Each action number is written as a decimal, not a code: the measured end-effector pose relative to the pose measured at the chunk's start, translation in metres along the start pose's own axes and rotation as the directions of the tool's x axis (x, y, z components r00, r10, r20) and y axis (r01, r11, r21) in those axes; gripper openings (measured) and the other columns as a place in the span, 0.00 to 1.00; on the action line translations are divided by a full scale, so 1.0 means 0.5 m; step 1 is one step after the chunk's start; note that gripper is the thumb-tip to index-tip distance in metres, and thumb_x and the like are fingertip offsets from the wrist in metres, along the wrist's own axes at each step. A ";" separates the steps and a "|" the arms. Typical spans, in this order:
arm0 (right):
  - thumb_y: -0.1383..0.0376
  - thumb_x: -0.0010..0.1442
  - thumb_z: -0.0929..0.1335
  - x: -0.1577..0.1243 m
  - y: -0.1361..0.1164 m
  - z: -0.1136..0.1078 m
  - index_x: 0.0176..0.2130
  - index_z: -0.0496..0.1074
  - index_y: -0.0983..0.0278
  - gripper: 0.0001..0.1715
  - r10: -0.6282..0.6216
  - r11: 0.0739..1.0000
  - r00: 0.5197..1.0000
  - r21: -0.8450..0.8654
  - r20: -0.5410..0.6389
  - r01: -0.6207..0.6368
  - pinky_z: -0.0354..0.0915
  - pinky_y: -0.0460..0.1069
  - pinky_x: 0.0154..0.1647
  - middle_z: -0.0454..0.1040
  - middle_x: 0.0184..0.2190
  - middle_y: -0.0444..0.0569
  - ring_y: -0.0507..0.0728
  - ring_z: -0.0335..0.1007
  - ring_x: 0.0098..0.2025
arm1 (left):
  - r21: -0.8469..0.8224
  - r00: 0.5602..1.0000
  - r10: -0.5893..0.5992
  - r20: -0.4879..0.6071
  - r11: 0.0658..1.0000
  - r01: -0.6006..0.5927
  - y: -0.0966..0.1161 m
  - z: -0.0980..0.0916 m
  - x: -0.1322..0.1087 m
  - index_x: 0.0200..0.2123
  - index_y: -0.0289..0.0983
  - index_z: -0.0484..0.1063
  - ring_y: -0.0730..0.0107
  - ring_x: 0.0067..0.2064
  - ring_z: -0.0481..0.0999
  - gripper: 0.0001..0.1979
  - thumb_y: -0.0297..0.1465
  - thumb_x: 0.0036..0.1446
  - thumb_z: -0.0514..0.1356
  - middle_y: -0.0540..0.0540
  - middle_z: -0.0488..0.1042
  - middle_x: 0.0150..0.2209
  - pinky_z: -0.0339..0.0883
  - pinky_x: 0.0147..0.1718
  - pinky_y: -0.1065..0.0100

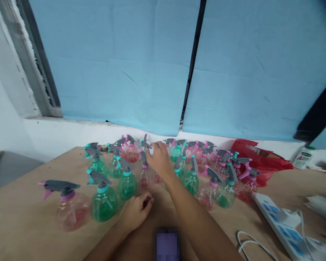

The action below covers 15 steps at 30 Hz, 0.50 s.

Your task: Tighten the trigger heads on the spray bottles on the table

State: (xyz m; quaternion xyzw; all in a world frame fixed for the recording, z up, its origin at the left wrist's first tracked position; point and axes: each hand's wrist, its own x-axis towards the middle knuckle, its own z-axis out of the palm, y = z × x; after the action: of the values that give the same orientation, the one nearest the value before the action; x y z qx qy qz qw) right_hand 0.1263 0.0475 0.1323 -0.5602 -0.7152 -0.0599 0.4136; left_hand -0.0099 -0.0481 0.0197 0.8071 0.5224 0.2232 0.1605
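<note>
Many round spray bottles with red or green liquid stand on the table. My right hand (159, 156) stretches into the middle of the group, its thumb and fingers apart beside a grey-and-teal spray head (145, 144). Whether it touches that head I cannot tell. Just below the thumb is a red bottle with a grey nozzle (145, 177). My left hand (138, 209) rests on the table with fingers loosely curled and nothing visible in them. Near it stand a green bottle (127, 185) and another green bottle (104, 204). A pink-collared bottle (73, 214) is farther left.
A white power strip (277, 224) with plugs and a cable (254, 242) lies on the right. Behind it are a red plastic bag (260, 159) and a white bottle with a green cap (302, 158). A dark phone-like object (167, 246) is at the near edge. Blue sheets (125, 72) cover the window.
</note>
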 end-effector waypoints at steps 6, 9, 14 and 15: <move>0.56 0.65 0.66 -0.023 -0.019 0.022 0.40 0.77 0.64 0.16 0.112 0.994 0.952 -0.035 0.284 -0.107 0.65 0.50 0.40 0.80 0.38 0.57 0.61 0.76 0.41 | -0.022 0.999 -0.006 -0.036 1.000 0.005 -0.004 0.002 0.000 0.35 0.40 0.72 0.68 0.28 0.75 0.13 0.37 0.67 0.51 0.50 0.76 0.27 0.55 0.28 0.70; 0.58 0.65 0.65 -0.051 -0.002 0.017 0.36 0.77 0.62 0.14 0.096 0.995 0.968 -0.002 0.234 -0.098 0.61 0.49 0.36 0.80 0.33 0.53 0.59 0.75 0.35 | -0.084 0.990 0.040 -0.137 0.995 -0.052 -0.002 -0.002 -0.007 0.34 0.40 0.72 0.71 0.25 0.70 0.14 0.38 0.67 0.51 0.53 0.70 0.23 0.55 0.27 0.71; 0.62 0.61 0.68 -0.119 0.036 -0.023 0.29 0.72 0.62 0.09 -0.026 0.995 0.998 0.103 0.058 0.019 0.58 0.48 0.34 0.76 0.29 0.47 0.55 0.71 0.32 | -0.152 0.936 0.103 -0.337 0.975 -0.162 0.001 -0.012 -0.019 0.32 0.39 0.71 0.73 0.23 0.66 0.14 0.39 0.67 0.52 0.55 0.64 0.21 0.57 0.27 0.73; 0.63 0.60 0.68 -0.133 0.042 -0.032 0.29 0.71 0.62 0.09 -0.044 0.990 0.999 0.133 0.028 0.040 0.58 0.47 0.34 0.75 0.28 0.47 0.55 0.70 0.32 | -0.153 0.931 0.112 -0.347 0.973 -0.174 0.002 -0.013 -0.020 0.32 0.39 0.71 0.74 0.23 0.66 0.14 0.38 0.66 0.52 0.55 0.64 0.21 0.57 0.26 0.73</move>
State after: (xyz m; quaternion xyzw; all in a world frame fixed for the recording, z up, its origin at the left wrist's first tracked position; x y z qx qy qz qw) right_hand 0.1547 -0.0036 0.0910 -0.5172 -0.7355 -0.0121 0.4375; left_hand -0.0160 -0.0573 0.0239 0.7752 0.4591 0.4155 0.1249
